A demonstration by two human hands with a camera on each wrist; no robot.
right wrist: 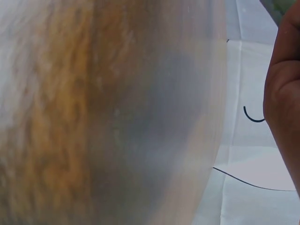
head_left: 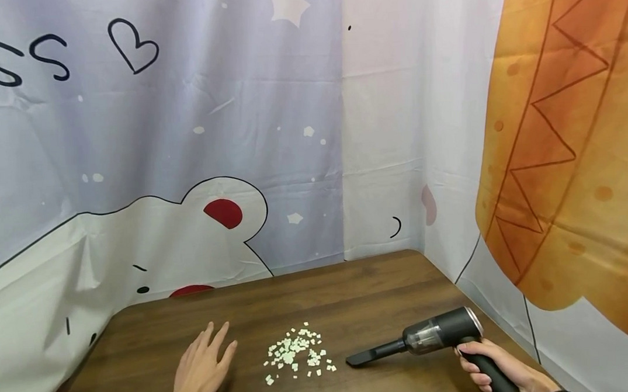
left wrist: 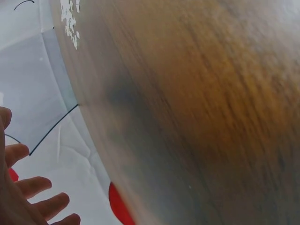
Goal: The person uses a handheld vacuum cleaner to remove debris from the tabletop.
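Head view: the right hand (head_left: 508,364) grips a black handheld vacuum (head_left: 448,329), nozzle just right of pale square bits (head_left: 289,357) scattered on the wooden table (head_left: 349,288), the left hand (head_left: 199,367) outspread to their left.

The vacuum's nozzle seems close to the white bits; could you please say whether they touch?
Apart: the head view shows bare table between the nozzle and the white bits.

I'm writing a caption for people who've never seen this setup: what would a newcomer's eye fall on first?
Probably the big orange shape on the cloth at the right of the head view, its boldest colour. Then the pale scraps scattered on the table, between the left hand and the black vacuum that the right hand grips.
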